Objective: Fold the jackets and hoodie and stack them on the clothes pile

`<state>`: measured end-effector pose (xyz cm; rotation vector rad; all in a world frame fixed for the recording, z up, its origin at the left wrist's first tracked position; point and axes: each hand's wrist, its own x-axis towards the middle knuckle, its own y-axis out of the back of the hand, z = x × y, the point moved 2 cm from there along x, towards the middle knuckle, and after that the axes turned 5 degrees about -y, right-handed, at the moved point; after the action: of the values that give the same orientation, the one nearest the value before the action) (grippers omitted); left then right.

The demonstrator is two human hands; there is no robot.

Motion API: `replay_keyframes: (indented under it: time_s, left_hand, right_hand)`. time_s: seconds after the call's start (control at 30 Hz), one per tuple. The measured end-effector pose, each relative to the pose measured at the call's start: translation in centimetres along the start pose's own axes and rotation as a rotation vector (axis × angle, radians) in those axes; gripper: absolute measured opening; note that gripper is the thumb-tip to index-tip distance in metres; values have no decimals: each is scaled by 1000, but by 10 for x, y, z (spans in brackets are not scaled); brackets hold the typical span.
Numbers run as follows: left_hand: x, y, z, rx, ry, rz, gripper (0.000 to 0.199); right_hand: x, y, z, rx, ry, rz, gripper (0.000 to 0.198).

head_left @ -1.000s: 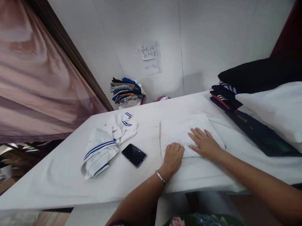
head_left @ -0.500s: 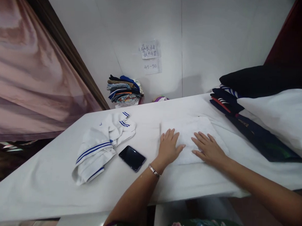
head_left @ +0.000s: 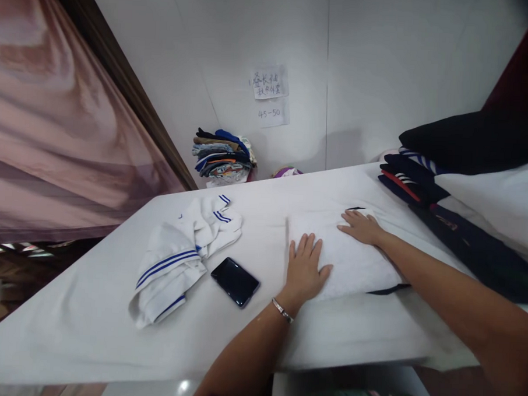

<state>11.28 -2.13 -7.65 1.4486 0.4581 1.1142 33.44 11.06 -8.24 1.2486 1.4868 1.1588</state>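
Note:
A white folded garment (head_left: 353, 263) lies flat on the white-covered table, with dark edging showing at its far corner and along its near right side. My left hand (head_left: 305, 267) rests on its left part, fingers spread and a bracelet on the wrist. Near the far right corner, my right hand (head_left: 361, 227) lies on the cloth with its fingers stretched out. Left of my left hand is a black phone (head_left: 235, 282), apart from the garment.
A crumpled white garment with blue stripes (head_left: 168, 270) lies on the table's left. Piled clothes (head_left: 487, 190) fill the right side. Beyond the far edge stands a stack of folded clothes (head_left: 224, 155) by the wall. A pink curtain (head_left: 74, 125) hangs at left.
My right hand has moved away from me toward the garment's far corner. Dark edging now shows more at that corner and at the near side. My left hand still rests on the cloth.

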Motion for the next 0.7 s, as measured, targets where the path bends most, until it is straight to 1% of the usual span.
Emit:
replay_keyframes:
  time_s: [0.1, 0.2, 0.3, 0.37, 0.47, 0.57, 0.63, 0.7]
  left_hand:
    - [0, 0, 0, -6, 7, -5, 61]
    - [-1, 0, 0, -15, 8, 0, 61]
    - [-2, 1, -1, -31, 14, 1, 61]
    - [-2, 2, -1, -49, 21, 3, 61]
    - [-2, 5, -2, -96, 26, 14, 60]
    - [-2, 7, -5, -192, 41, 26, 57]
    - [0, 7, -12, -293, 104, 66, 53]
    - [1, 6, -23, -420, 241, 144, 50]
  right_hand:
    - [4, -6, 9, 60, -1, 10, 64]
    - [2, -2, 12, 119, 8, 6, 60]
    - [-8, 4, 23, 145, 12, 9, 59]
    - [-21, 5, 37, 214, -15, 54, 60]
    - [-52, 0, 62, 410, -144, 144, 61]
    - [-87, -6, 79, 631, -316, 165, 69]
    - [-108, -7, 80, 786, -399, 134, 75]
    - [-123, -4, 77, 932, -464, 62, 81]
